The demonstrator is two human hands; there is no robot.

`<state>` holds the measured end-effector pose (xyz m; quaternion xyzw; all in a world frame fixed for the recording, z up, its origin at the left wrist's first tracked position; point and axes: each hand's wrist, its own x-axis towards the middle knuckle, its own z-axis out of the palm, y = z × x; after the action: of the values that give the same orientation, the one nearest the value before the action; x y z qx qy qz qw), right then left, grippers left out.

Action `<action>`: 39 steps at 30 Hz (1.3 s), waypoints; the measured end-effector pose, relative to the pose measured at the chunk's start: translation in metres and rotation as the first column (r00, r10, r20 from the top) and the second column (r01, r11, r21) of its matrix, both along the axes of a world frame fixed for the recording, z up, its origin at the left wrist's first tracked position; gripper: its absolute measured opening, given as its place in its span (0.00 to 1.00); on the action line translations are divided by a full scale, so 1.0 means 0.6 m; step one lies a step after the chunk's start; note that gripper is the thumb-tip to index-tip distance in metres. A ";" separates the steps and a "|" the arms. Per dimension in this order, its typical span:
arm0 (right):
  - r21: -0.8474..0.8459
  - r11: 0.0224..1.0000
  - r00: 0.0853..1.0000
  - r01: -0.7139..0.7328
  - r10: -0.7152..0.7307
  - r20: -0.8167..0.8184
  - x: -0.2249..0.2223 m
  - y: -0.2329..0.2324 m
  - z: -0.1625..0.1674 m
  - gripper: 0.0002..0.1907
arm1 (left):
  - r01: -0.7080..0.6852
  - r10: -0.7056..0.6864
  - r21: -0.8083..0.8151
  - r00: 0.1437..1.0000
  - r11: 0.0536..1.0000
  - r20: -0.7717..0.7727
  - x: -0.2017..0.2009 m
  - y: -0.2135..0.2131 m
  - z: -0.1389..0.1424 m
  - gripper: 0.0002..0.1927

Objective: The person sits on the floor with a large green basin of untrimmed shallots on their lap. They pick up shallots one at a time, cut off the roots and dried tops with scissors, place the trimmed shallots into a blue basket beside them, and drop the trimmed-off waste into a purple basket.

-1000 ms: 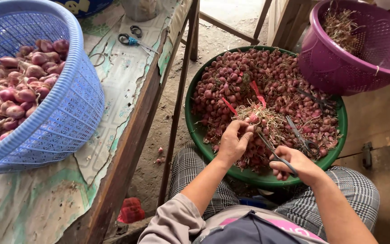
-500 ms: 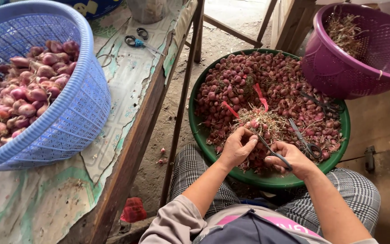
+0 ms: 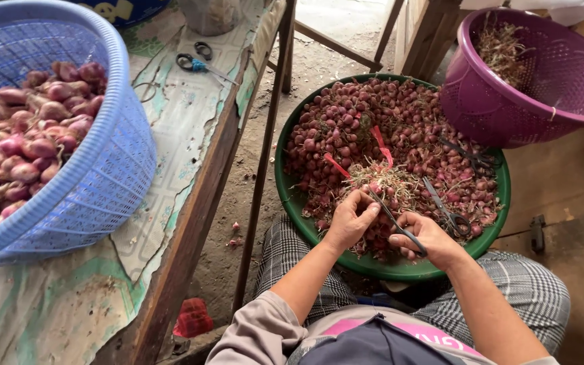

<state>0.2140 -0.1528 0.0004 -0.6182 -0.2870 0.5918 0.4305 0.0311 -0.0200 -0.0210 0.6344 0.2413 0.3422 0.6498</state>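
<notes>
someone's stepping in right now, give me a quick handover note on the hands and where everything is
Left hand: closed on a shallot bunch over the green basin.
Right hand: holds scissors, blades at the bunch.
Basin rests on the lap, full of untrimmed shallots, with a second pair of scissors lying on them.
Done: blue basket on the bench holds many trimmed shallots; purple basket holds some cut roots.
Left: most of the basin. Spare scissors lie on the bench.
</notes>
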 end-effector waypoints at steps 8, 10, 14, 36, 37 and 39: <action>0.016 1.000 0.994 -0.021 0.019 0.104 0.017 0.007 -0.009 0.19 | 0.020 -0.015 -0.090 0.998 0.996 0.058 0.009 0.005 -0.021 0.07; 0.002 1.000 0.996 -0.013 0.012 0.084 0.030 0.001 -0.007 0.20 | 0.012 0.012 -0.148 0.987 0.989 0.162 0.006 0.011 -0.014 0.05; 0.020 1.000 0.994 -0.018 0.015 0.104 0.049 -0.026 0.003 0.22 | -0.058 0.088 -0.470 0.995 0.881 0.041 -0.008 0.016 0.015 0.06; -0.150 0.979 0.986 -0.138 0.150 0.073 0.038 -0.050 0.011 0.24 | -0.003 0.232 0.513 0.894 0.858 -0.384 -0.019 0.020 0.030 0.11; -0.142 0.980 0.988 -0.142 0.150 0.048 0.037 -0.048 0.010 0.24 | 0.003 0.225 0.504 0.893 0.864 -0.391 -0.020 0.017 0.033 0.11; -0.137 0.980 0.988 -0.148 0.154 0.033 0.036 -0.046 0.008 0.24 | 0.002 0.256 0.554 0.885 0.833 -0.389 -0.018 0.008 0.041 0.19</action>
<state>0.2354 -0.1802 0.0051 -0.6347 -0.3019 0.6272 0.3356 0.0202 -0.0150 0.0035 0.8343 0.3208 0.2845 0.3466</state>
